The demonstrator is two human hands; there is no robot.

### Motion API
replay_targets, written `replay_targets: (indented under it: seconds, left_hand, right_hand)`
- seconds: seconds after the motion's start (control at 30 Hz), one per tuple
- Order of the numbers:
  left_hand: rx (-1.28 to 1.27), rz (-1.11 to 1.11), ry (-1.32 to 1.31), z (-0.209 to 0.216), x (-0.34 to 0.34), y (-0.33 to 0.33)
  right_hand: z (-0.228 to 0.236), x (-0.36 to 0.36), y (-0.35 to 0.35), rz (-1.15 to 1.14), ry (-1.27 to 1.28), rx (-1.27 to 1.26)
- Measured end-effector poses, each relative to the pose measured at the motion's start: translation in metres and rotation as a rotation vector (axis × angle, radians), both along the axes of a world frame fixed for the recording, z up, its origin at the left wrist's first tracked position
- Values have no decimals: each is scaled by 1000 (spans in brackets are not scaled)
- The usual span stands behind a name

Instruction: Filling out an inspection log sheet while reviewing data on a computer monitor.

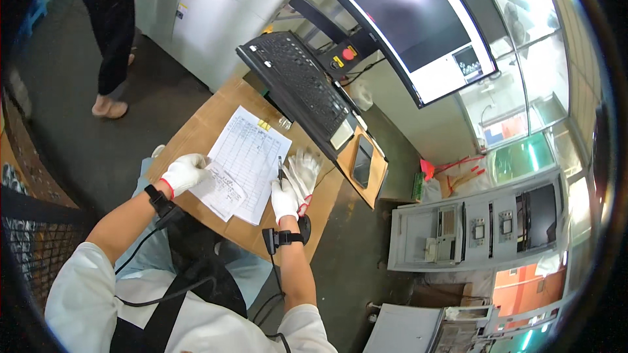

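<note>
My left hand, in a white glove with a red cuff, is closed on the edge of a small handwritten slip. The slip overlaps a larger sheet with a printed table, partly filled with handwriting. In my right hand, gloved the same way, a dark pen points up and away from me. Right beside that hand lies a loose white glove with a red cuff. Both papers rest on a cardboard-covered surface. Black bands with small devices and cables circle both wrists.
Beyond the papers, a black keyboard sits on a shelf below a large monitor, near a red button. A phone lies on a board at the right. Someone in dark trousers stands at far left. Grey machine panels stand right.
</note>
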State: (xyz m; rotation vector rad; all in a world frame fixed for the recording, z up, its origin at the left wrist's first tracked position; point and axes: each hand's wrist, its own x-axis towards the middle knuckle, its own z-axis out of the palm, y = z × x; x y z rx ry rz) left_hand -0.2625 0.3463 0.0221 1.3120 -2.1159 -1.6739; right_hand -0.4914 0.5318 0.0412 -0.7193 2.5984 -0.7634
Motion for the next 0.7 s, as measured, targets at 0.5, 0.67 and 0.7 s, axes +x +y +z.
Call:
replay_targets:
  seconds: [0.5, 0.67, 0.7]
  left_hand:
    - [1101, 268, 1453, 26, 106, 79]
    - [1096, 323, 1338, 30, 121, 90]
    - [1076, 423, 1290, 31, 122, 88]
  right_hand:
    - [30, 210, 52, 662, 193, -298]
    - [38, 230, 50, 845, 298, -158]
    - [45, 234, 49, 890, 360, -169]
